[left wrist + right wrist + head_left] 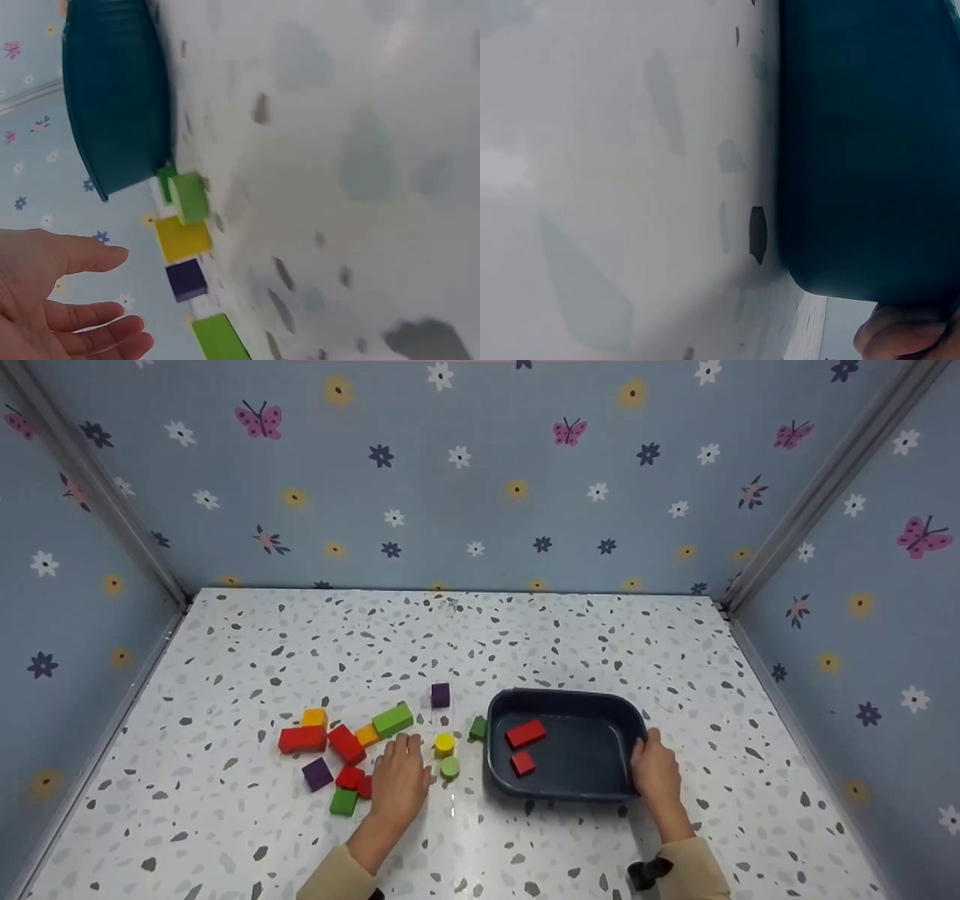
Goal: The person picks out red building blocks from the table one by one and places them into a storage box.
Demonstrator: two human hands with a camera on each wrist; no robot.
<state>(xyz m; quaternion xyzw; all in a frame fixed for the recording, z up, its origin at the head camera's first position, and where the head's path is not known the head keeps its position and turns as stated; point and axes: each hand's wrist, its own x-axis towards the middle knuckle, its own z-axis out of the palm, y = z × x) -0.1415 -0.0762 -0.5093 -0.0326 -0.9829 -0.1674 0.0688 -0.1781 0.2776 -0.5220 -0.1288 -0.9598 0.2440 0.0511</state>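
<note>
Your right hand [658,769] grips the right end of the dark blue tub [581,750], thumb at the rim and fingers curled against the outer side. Your left hand [400,780] is over the table [247,840] and holds nothing; its fingers are slightly bent, and the left wrist view shows a wide gap between them and the thumb.

The tub sits on the table to the right of your left hand, with two red blocks inside toward its left end: a long one [526,733] and, just nearer you, a short one [523,763].

On the table outside it you can count thirteen pieces. Four are red blocks [303,739], one partly hidden behind your left hand. Two are orange blocks [314,718], two are purple blocks [317,774] and two are dark green blocks [343,802], one of these just beside the tub's left wall; you cannot tell if they touch. There is one long light green block [393,720], just beyond your left fingertips. One yellow cylinder [444,745] and one light green cylinder [449,768] stand between that hand and the tub.
</note>
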